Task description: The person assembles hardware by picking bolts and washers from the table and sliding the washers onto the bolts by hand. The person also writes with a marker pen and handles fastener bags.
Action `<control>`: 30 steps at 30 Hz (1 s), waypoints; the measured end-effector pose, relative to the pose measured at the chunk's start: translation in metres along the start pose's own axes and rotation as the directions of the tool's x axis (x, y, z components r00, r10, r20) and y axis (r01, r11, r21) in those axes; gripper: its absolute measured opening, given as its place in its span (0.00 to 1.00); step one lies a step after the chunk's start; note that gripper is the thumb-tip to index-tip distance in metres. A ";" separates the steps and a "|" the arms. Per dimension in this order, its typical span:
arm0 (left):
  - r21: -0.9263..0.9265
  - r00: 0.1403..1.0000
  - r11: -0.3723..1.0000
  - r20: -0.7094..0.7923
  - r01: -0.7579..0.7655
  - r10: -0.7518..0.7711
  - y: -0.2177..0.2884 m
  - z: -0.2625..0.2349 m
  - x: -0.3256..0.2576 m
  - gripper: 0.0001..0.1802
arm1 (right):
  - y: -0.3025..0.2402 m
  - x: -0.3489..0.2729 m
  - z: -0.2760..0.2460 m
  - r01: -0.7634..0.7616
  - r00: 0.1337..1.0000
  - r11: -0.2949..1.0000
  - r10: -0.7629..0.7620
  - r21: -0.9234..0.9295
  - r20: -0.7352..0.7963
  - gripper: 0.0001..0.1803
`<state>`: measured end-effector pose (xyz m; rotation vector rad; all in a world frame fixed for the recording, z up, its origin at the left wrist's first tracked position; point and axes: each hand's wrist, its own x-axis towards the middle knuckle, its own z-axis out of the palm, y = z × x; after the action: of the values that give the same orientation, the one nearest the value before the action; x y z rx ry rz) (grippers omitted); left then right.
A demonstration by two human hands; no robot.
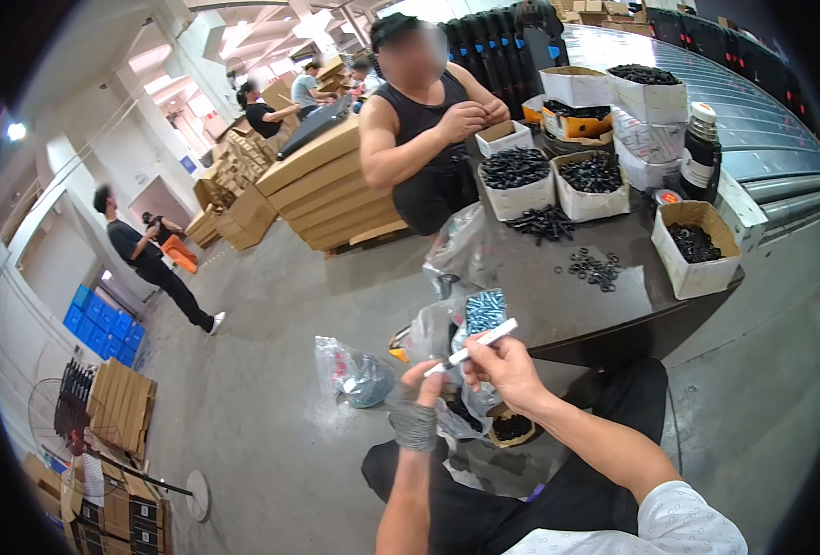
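Note:
In front of my lap, a slim white pen-shaped tube (pixel 486 339) with a dark band slants up to the right between my hands. My right hand (pixel 509 372) pinches it around the middle. The fingers of my left hand (pixel 415 407), which wears a grey fingerless covering, close on its lower left end. Just beyond them is a box of bluish metal screws (pixel 486 313). Below my hands sits a small carton of black parts (pixel 512 427), partly hidden by clear plastic. A clear bag of bluish-grey contents (pixel 364 384) lies to the left.
A dark table (pixel 558 296) at the right carries white cartons of black parts (pixel 518 176), loose black rings (pixel 595 270) and a dark bottle (pixel 701 157). Across it stands a co-worker (pixel 419 120), hands together. Behind are stacked cardboard (pixel 331 203) and a roller conveyor (pixel 706 92); a fan (pixel 81 444) stands left.

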<state>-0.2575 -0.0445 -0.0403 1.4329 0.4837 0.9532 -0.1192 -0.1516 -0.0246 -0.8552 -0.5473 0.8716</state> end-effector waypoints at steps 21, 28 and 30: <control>-0.293 0.986 0.950 0.157 0.106 -0.062 0.007 0.038 0.037 0.14 | -0.046 -0.017 -0.023 0.065 0.998 0.964 -0.061 0.258 -0.023 0.18; -0.039 0.901 0.984 0.409 0.173 -0.143 0.012 0.163 0.103 0.17 | -0.017 -0.087 -0.060 -0.049 0.998 0.999 0.049 -0.005 0.051 0.14; -0.012 0.882 0.983 0.444 0.185 -0.160 0.008 0.202 0.117 0.17 | 0.017 -0.095 -0.069 -0.117 0.990 0.993 0.119 -0.034 0.081 0.13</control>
<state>-0.0353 -0.0765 0.0238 1.4748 0.2377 0.4695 -0.1289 -0.2540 -0.0847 -0.8879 -0.5870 1.0128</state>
